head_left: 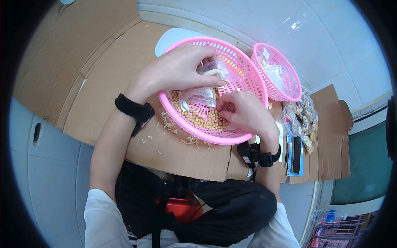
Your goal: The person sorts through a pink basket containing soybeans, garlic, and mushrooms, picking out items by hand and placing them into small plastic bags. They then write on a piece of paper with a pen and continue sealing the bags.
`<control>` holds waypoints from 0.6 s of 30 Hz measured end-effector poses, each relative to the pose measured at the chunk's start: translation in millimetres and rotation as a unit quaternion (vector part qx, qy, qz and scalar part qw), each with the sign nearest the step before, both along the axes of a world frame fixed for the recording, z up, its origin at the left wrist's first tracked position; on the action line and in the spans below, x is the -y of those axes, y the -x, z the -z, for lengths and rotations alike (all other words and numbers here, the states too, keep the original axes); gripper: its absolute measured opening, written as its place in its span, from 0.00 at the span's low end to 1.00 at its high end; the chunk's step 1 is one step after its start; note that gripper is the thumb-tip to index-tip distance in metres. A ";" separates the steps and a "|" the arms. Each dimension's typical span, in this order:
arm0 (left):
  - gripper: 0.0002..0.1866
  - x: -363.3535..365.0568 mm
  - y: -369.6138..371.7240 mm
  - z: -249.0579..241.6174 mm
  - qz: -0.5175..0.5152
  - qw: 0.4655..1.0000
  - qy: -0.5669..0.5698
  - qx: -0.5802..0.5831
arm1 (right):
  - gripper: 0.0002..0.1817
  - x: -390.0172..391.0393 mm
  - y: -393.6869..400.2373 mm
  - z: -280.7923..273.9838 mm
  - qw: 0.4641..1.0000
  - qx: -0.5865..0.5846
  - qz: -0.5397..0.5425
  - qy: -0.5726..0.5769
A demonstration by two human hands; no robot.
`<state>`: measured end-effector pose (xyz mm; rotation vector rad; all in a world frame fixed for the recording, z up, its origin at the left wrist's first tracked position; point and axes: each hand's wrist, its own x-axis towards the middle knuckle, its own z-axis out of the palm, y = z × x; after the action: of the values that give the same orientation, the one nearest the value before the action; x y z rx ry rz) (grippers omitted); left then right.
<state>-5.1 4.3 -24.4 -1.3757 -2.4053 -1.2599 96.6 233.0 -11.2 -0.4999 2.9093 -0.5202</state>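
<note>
A small clear packet [213, 70] sits pinched under the fingertips of the left hand [178, 70], held just above the heap of yellow beans [200, 117] in the large pink basket [248, 78]; more clear packets [198, 96] lie on the beans directly below those fingers. The right hand [244, 113] is curled with its fingertips drawn together over the beans at the near wall of the basket, seemingly closed on a pinch of them, though what sits between the fingers is hidden. To do this well, I judge the packet's mouth should be kept facing the right fingertips and held low over the heap, so that any bean that slips falls back into the basket and not onto the cardboard sheet [107, 82] beneath the wrists. A light pinch at the packet's edge would keep it from crumpling. Pale shreds [169, 124] are scattered on the cardboard just outside the basket, below the left wrist with its black band [134, 109]. Beyond the right fingers stands a smaller pink basket [289, 89] holding packets, with filled bags [304, 115] piled beside it
</note>
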 end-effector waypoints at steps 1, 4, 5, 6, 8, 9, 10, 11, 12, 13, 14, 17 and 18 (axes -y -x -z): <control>0.24 -0.3 0.0 0.6 -0.001 1.000 -0.003 -0.005 | 0.09 -0.4 0.2 0.1 1.000 0.003 -0.002 -0.004; 0.24 -0.7 1.3 1.4 -0.001 1.000 -0.002 -0.013 | 0.08 0.2 -0.4 -0.3 1.000 0.003 -0.001 -0.005; 0.24 -0.4 1.7 1.4 0.000 1.000 0.002 -0.016 | 0.08 0.8 -0.5 -0.3 1.000 0.003 -0.002 -0.005; 0.24 -0.3 1.9 1.3 0.000 1.000 0.002 -0.016 | 0.08 1.3 -0.8 -0.3 1.000 -0.002 0.003 0.003; 0.24 -0.1 1.7 0.6 0.001 1.000 0.007 -0.013 | 0.07 2.7 -1.3 -1.6 1.000 -0.007 0.008 0.010; 0.24 0.1 1.2 0.0 0.001 1.000 0.007 -0.013 | 0.07 4.2 -1.8 -3.8 1.000 -0.004 0.015 0.014; 0.24 0.4 0.5 -0.8 -0.002 1.000 0.010 -0.012 | 0.07 4.8 -2.1 -4.9 1.000 -0.001 0.022 0.019; 0.24 0.4 0.0 -1.1 -0.004 1.000 0.012 -0.012 | 0.07 4.3 -2.0 -4.2 1.000 -0.001 0.022 0.019; 0.24 0.1 0.1 -0.6 -0.004 1.000 0.012 -0.011 | 0.07 3.4 -1.5 -2.7 0.999 -0.014 0.022 0.035; 0.24 -0.1 0.5 -0.2 -0.005 1.000 0.015 -0.012 | 0.08 2.6 -0.9 -1.3 0.998 -0.027 0.022 0.051; 0.24 -0.2 0.7 0.0 -0.007 1.000 0.018 -0.012 | 0.08 2.3 -0.4 0.0 0.998 -0.027 0.022 0.051; 0.24 -0.2 1.2 -0.4 0.000 1.000 0.019 0.005 | 0.09 0.5 1.9 4.7 0.988 -0.125 0.028 0.087; 0.24 -0.4 1.8 0.6 0.000 1.000 0.019 0.005 | 0.08 -1.9 3.4 5.9 0.983 -0.137 0.043 0.117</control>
<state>-6.9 4.7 -25.0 -1.3823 -2.4495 -1.2301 93.2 234.9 -17.1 -0.5119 3.1596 -0.8778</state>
